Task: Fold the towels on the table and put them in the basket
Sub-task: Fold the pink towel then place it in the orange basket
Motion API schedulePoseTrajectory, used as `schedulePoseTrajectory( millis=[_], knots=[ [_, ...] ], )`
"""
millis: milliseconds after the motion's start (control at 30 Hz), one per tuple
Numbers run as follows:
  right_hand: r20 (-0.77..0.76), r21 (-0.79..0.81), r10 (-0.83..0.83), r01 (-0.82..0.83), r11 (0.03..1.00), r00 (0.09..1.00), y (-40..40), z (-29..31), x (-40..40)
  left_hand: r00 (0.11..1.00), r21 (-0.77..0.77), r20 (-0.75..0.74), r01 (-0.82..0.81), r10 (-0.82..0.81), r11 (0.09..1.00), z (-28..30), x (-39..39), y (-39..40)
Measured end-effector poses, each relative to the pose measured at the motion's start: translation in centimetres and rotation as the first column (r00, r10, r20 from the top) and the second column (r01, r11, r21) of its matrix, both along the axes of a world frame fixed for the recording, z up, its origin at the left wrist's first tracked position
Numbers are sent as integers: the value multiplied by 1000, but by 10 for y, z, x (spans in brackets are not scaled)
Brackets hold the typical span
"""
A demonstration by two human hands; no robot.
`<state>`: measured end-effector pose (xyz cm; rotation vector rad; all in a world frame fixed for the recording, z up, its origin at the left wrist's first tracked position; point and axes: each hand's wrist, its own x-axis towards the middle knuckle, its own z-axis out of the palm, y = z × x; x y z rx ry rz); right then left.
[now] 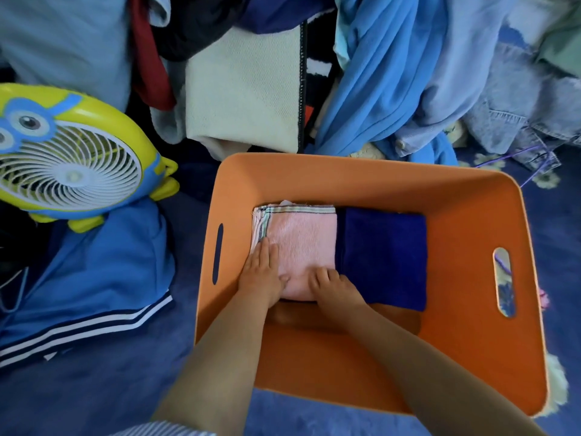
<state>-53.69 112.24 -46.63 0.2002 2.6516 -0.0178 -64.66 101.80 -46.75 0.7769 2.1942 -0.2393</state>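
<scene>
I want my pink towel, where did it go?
In the head view, the pink towel lies folded in the orange basket, on its left side, touching the dark blue towel, with both hands pressing on it.

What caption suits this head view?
Both hands press a pink towel beside a blue towel in the basket.

We have one view only, from the head camera, so no second view shares any of it. It looks steeply down and forward, close over the orange basket (371, 180), whose open mouth fills the middle. Both forearms enter from 6 o'clock. The wide lens bends the edges: a fan (69, 165) sits at 9 o'clock, heaped clothes (393, 73) at 12.
</scene>
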Motion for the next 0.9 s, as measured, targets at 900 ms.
schedulePoseTrajectory(
  millis=[900],
  knots=[
    [-468, -80, -170, 150, 985, 867, 3, 338, 118, 810, 258, -577, 302, -104, 918, 358, 129, -6]
  ],
)
